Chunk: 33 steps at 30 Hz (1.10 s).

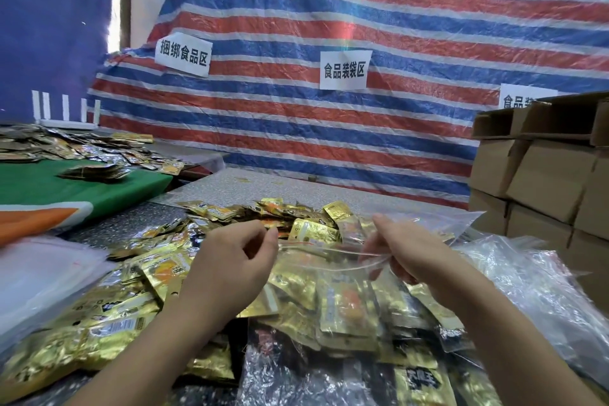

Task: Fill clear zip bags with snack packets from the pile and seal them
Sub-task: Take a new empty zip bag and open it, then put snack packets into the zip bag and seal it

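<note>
Head view: a clear zip bag (346, 287), partly filled with gold packets, lies on the packet pile (138, 277) before me. Both hands pinch its mouth, the left hand (230, 260) at one end of the strip, the right hand (408, 254) at the other. To seal well, I judge I should align both tracks, then press end to end. Cardboard boxes (547, 175) stand at right.

— What do the hands hold?
— The left hand (230, 260) pinches one end of the clear zip bag (349, 293) mouth, the right hand (412, 250) grips the other.
— And inside?
— Gold snack packets (346, 303), above the pile (138, 283) on the table (230, 184).
</note>
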Available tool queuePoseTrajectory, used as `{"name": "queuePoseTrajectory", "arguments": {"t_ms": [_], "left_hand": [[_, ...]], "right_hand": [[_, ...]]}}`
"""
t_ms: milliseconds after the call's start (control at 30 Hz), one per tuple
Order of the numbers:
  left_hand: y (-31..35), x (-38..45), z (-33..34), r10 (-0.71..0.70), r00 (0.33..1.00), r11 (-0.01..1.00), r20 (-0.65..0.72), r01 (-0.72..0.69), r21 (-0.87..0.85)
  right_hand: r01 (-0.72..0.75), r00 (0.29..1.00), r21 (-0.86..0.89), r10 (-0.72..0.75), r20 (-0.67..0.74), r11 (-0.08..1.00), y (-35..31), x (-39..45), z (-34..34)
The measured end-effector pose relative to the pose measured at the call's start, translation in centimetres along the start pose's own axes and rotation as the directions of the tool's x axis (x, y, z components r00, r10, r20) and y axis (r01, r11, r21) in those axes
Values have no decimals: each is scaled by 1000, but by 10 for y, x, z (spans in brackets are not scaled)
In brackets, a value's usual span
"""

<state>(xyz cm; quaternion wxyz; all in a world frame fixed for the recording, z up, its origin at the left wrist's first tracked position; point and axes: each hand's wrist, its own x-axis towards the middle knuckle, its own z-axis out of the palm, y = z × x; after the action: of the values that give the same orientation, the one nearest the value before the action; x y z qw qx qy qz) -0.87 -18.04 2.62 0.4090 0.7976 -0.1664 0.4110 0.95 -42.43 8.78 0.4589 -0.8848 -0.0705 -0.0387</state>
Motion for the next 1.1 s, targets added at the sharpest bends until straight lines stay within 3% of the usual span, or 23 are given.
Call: {"name": "queuePoseTrajectory", "arguments": {"t_ms": [133, 267, 367, 433, 533, 600, 733, 900, 1000, 1100], "left_hand": [[-1, 3, -3, 21, 997, 998, 71, -17, -56], [-5, -1, -4, 56, 974, 996, 219, -39, -79], [-7, -2, -3, 79, 948, 996, 310, -63, -62], [-10, -3, -3, 81, 933, 997, 350, -70, -45], [-12, -3, -2, 79, 924, 997, 374, -72, -35], [-13, -2, -2, 79, 923, 997, 377, -74, -27], [-14, -3, -2, 67, 915, 998, 398, -66, -16], [-15, -5, 0, 38, 907, 999, 420, -49, 15], [-15, -6, -1, 25, 903, 998, 430, -44, 35], [-14, -6, 0, 26, 899, 999, 437, -40, 23]], "right_hand": [[6, 1000, -111, -7, -14, 994, 1, 22, -4], [155, 980, -404, -87, 180, 902, -9, 46, 0], [307, 923, -643, -54, 382, 702, -22, 59, 13], [364, 889, -771, 51, 454, 522, -28, 66, 24], [391, 869, -879, 206, 450, 271, -28, 75, 39], [386, 870, -905, 255, 422, 178, -23, 81, 47], [344, 881, -929, 297, 369, 135, -13, 85, 53], [339, 858, -915, 327, 395, 218, -10, 85, 51], [340, 872, -902, 269, 408, 267, -12, 88, 57], [366, 908, -897, 115, 403, 250, -15, 90, 69]]}}
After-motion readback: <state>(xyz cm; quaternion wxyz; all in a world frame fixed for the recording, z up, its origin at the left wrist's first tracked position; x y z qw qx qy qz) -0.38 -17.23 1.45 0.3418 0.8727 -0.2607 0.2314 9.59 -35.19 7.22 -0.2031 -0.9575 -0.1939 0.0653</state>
